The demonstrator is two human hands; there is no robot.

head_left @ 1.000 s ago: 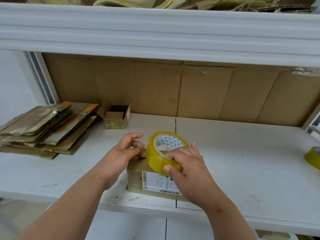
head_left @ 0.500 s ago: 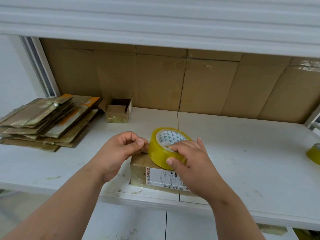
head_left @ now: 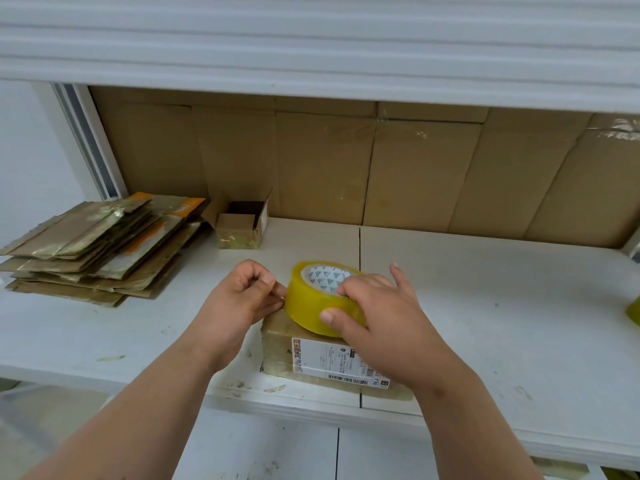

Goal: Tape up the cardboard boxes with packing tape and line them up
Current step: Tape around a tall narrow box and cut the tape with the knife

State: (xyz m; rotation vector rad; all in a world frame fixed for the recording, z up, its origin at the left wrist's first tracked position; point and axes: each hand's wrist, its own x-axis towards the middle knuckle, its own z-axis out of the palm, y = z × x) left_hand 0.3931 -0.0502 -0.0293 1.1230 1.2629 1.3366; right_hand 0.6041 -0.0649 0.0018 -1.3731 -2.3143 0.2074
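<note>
Gripping: right hand (head_left: 375, 318) curled round yellow packing-tape roll (head_left: 320, 299)
Pinching: left hand (head_left: 239, 299) on tape end
Base: taped brown cardboard box (head_left: 294, 351), roll resting on top

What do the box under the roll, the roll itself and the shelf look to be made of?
Box: brown cardboard, glossy, apparently already wrapped in clear tape, with a white printed paper label. Roll: translucent yellowish plastic tape, shiny, on a white core with a green triangle print, probably card. Shelf: smooth white board, matte and scuffed; painted wood or laminate, cannot tell.
</note>
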